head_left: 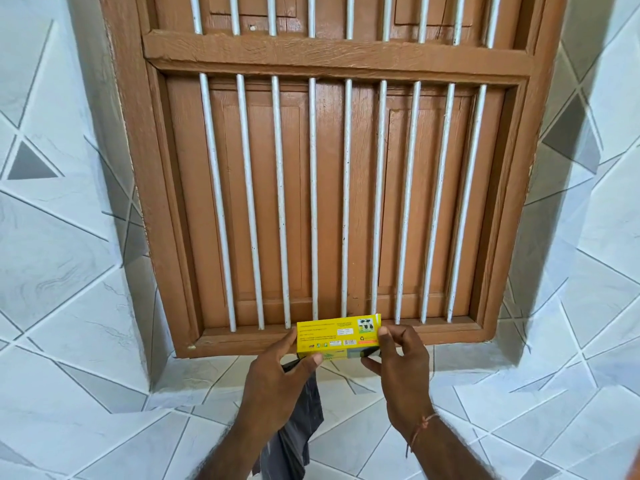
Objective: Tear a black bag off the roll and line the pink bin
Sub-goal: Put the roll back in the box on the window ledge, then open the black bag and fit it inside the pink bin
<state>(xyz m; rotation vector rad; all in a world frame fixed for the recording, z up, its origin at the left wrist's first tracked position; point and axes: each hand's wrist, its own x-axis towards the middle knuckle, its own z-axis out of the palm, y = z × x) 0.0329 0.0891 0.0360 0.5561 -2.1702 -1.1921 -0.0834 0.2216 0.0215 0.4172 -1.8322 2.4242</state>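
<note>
Both forearms are showing bare and hairy, no sleeves reaching the wrists. A thin reddish thread (420,432) is circling the right wrist, lower right of the frame.

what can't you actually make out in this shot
- Pink bin: nowhere in the head view.
- Roll: hidden inside the yellow box.
- Box print: too small to read.
- Black bag: partly behind the left hand and forearm, cut off by the bottom edge.
- Right hand: covers the box's right end.
</note>
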